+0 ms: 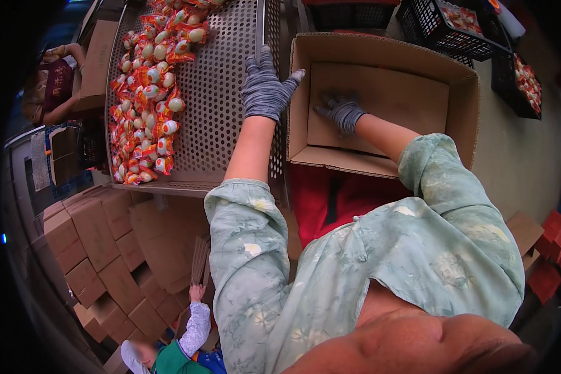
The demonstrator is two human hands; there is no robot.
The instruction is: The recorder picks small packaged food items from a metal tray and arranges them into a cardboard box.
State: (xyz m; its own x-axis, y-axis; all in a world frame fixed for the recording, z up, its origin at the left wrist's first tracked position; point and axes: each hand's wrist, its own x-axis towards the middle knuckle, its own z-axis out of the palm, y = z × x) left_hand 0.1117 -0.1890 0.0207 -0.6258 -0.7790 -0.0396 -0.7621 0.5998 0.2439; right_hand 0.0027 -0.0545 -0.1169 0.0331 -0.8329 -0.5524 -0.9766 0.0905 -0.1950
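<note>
My left hand, in a grey knitted glove, is spread over the right edge of a perforated metal table. Nothing is in its fingers, and the thumb reaches toward the carton's wall. Inside an open cardboard carton, my right hand wears a matching glove and is low over a flat cardboard sheet at the bottom. Its fingers are apart and slightly blurred; whether they touch the sheet is hard to tell. Individually wrapped eggs in clear and orange-red plastic lie heaped along the table's left side.
Black plastic crates with wrapped eggs stand at the upper right. Stacked cardboard boxes fill the lower left, near a co-worker in a green vest holding flat cardboard. Another person is beside a carton across the table.
</note>
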